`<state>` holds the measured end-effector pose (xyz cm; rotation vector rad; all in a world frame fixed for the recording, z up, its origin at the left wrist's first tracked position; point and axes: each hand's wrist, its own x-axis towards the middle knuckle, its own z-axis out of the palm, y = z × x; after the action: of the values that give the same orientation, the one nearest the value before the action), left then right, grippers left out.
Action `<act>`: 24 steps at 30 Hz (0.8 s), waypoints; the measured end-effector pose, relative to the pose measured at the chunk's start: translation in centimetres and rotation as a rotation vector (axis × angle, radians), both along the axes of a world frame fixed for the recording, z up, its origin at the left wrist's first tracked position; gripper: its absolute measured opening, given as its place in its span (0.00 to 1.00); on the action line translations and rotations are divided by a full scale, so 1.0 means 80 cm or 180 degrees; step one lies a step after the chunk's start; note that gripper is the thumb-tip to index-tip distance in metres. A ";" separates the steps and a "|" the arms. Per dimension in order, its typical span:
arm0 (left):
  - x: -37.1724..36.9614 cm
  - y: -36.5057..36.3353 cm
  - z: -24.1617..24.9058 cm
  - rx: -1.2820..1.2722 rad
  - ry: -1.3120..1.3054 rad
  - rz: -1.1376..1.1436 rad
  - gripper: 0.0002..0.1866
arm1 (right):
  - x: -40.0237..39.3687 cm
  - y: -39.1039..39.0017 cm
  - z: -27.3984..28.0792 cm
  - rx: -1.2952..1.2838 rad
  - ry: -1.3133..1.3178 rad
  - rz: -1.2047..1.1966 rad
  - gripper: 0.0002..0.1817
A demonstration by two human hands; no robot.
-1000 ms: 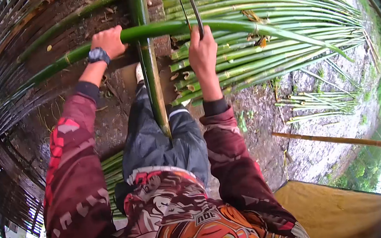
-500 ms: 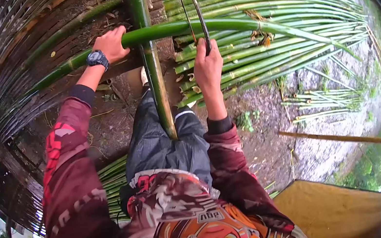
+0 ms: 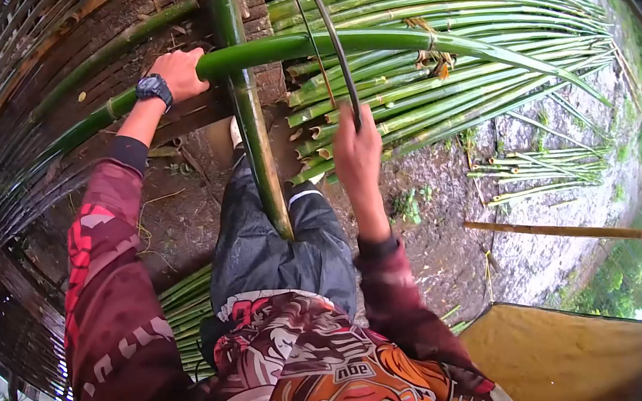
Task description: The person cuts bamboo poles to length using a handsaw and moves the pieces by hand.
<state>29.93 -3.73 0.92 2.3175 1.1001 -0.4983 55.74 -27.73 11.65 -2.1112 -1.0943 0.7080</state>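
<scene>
My left hand (image 3: 181,75), a watch on its wrist, is wrapped round a thick green bamboo pole (image 3: 266,52) that runs across the view. The pole rests over a second bamboo pole (image 3: 265,167), which slopes toward my lap between my legs. My right hand (image 3: 357,149) is closed on the handle end of a bow saw (image 3: 329,25) with a dark curved frame. The saw's thin blade crosses the bamboo pole to the right of the support pole. My right fingers are slightly blurred.
Many cut green bamboo poles (image 3: 457,2) lie in a stack at the upper right. A smaller bundle of bamboo (image 3: 541,172) lies on wet ground beyond. Split bamboo strips rise at the left. A tan tarp (image 3: 576,353) hangs at the lower right, near a long stick (image 3: 574,230).
My right hand has drawn the bow saw back toward my body. My left hand keeps its hold on the bamboo pole, shifted slightly left in view.
</scene>
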 end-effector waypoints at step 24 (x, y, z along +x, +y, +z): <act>-0.023 -0.070 -0.058 0.2228 -0.0285 0.0358 0.17 | -0.030 0.099 -0.021 -0.0648 0.0276 -0.0306 0.16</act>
<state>28.13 -9.30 -3.69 2.7926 1.5266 0.0594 53.34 -19.85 9.95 -2.2632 -0.9001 0.8877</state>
